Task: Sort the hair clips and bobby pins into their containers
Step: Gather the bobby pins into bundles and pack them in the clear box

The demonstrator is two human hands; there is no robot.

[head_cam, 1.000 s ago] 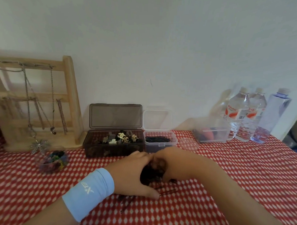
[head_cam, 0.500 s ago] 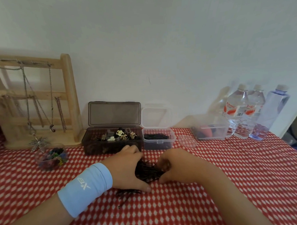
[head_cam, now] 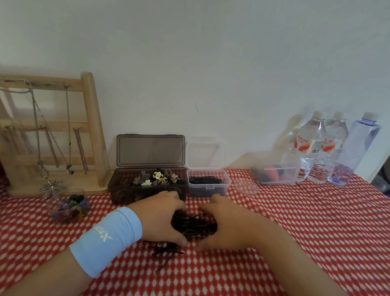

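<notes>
Curling the fingers of both hands, we are gripping the pile of bobby pins (head_cam: 194, 226) between our left hand (head_cam: 161, 215) and right hand (head_cam: 227, 225).

Cannot see fingertips of left hand (head_cam: 162, 215) or right hand (head_cam: 229, 226), tucked into the bobby pins (head_cam: 194, 226). Cannot tell blurred contents of clear box (head_cam: 275, 173) beyond right hand.

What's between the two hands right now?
A pile of black bobby pins, cupped by the left hand and right hand; the head view shows it.
</notes>
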